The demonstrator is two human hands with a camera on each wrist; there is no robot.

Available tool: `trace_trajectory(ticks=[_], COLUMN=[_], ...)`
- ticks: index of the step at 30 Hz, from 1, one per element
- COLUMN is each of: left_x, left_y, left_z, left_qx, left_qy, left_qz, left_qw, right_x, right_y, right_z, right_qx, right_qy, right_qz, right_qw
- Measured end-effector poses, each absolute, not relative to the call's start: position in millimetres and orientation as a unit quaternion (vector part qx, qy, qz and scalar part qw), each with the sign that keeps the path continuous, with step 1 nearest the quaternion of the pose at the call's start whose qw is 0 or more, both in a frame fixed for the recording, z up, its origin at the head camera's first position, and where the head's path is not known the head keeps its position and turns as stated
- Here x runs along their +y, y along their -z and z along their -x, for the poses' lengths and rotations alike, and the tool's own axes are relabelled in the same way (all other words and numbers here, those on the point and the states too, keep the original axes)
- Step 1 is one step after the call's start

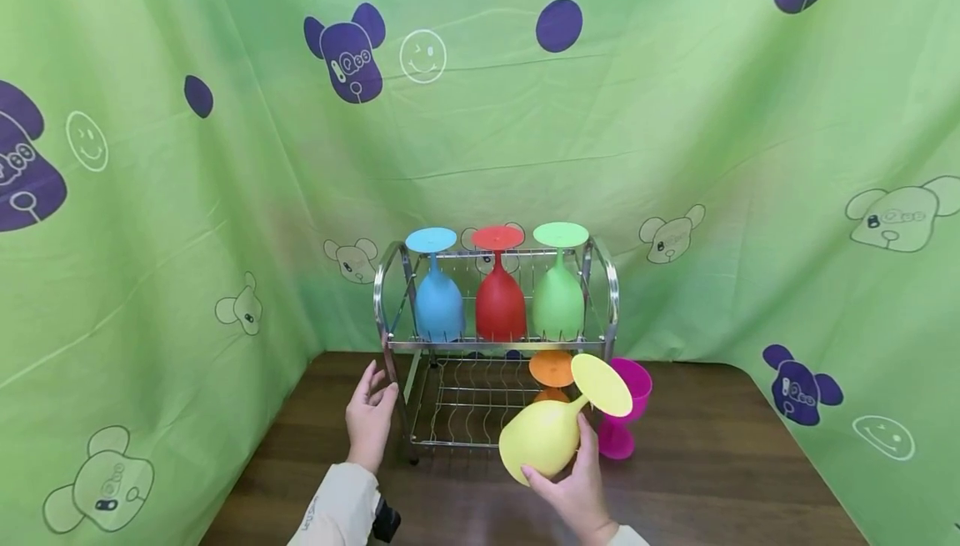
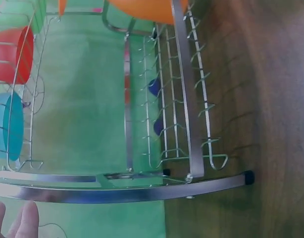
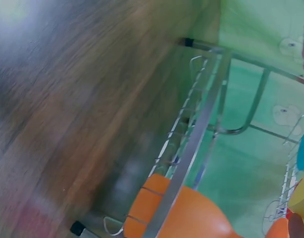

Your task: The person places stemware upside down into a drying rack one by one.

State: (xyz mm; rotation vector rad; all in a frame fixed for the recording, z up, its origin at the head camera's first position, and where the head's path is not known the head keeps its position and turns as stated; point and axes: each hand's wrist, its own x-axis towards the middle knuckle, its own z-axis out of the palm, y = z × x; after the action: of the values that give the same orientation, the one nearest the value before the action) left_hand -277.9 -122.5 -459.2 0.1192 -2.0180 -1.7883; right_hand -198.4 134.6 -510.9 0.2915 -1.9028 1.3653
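In the head view my right hand point(image 1: 577, 488) grips a yellow goblet point(image 1: 542, 438) by its bowl, tilted with the foot up to the right, in front of the rack's lower tier. My left hand point(image 1: 371, 417) holds nothing and stands beside the left post of the metal dish rack point(image 1: 495, 346), fingers loosely bent. On the upper tier a blue goblet point(image 1: 440, 304), a red goblet point(image 1: 500, 304) and a green goblet point(image 1: 558, 304) stand upside down in a row. An orange goblet point(image 1: 551, 368) sits inverted on the lower tier's right side, partly hidden behind the yellow one.
A magenta goblet point(image 1: 630, 388) stands upright on the brown wooden table point(image 1: 720, 446), just right of the rack. Green cartoon-printed cloth point(image 1: 480, 129) hangs behind and at both sides. The lower tier's wire slots point(image 1: 465, 404) show left of the orange goblet.
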Motion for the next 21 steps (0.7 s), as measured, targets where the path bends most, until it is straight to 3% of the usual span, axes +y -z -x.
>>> trace_trajectory(ticks=[8,21], left_x=[-124,-121], left_y=[451,445], left_z=[290,308], left_qx=[-0.727,-0.706], left_qy=[0.657,0.676], left_qz=[-0.037,-0.037], left_qw=[0.197,0.209], right_x=[140,133], right_y=[525,540], right_z=[214,241], right_qx=[-0.802,-0.825], right_qy=[-0.445,-0.387], right_qz=[-0.115,-0.144], right_qw=[0.382,0.387])
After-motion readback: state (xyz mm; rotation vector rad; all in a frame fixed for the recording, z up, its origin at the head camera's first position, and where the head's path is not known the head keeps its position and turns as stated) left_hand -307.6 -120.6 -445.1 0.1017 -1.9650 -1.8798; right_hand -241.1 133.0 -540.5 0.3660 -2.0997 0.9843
